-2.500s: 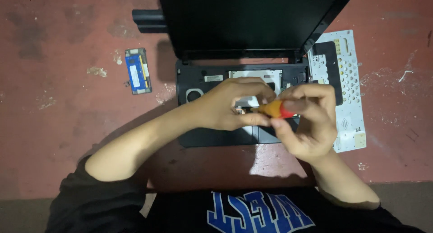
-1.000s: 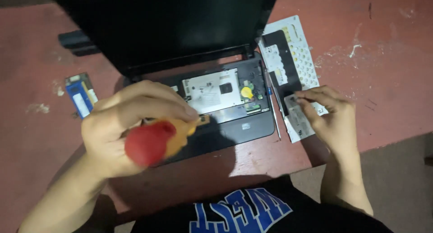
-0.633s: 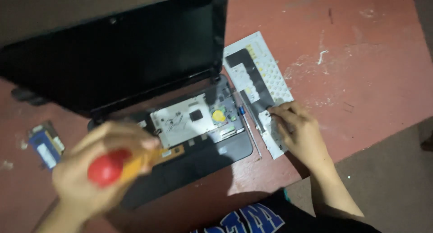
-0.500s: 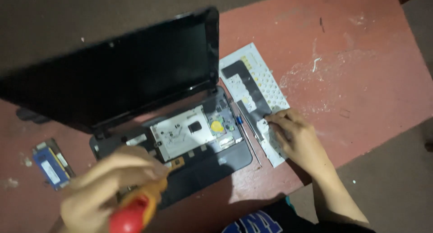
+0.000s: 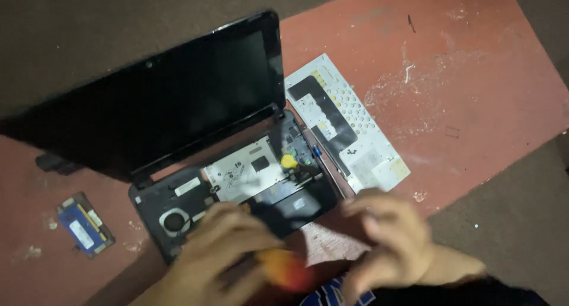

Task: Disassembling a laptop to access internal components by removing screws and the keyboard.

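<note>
Both hands have come together at the near edge of the bench since half a second ago, when the right hand lay on the detached keyboard and the left was out at the lower left. Now the left hand (image 5: 222,255) is curled around the screwdriver (image 5: 284,269), whose orange and red handle shows as a blur just beside its fingers. The right hand (image 5: 385,244) hovers over the bench's front edge with its fingers bent and loosely spread; motion blur hides whether it has hold of anything.

Just beyond the hands lies the opened laptop (image 5: 237,181), its dark screen (image 5: 160,104) tilted back and its base stripped of keys, so that a silver shield plate (image 5: 243,172), a round fan (image 5: 175,221) and a yellow coin cell (image 5: 288,161) show. The white keyboard panel (image 5: 349,128) lies face down just to the right of the base. A blue memory module (image 5: 85,224) lies well apart to the left on the red bench (image 5: 474,87).
</note>
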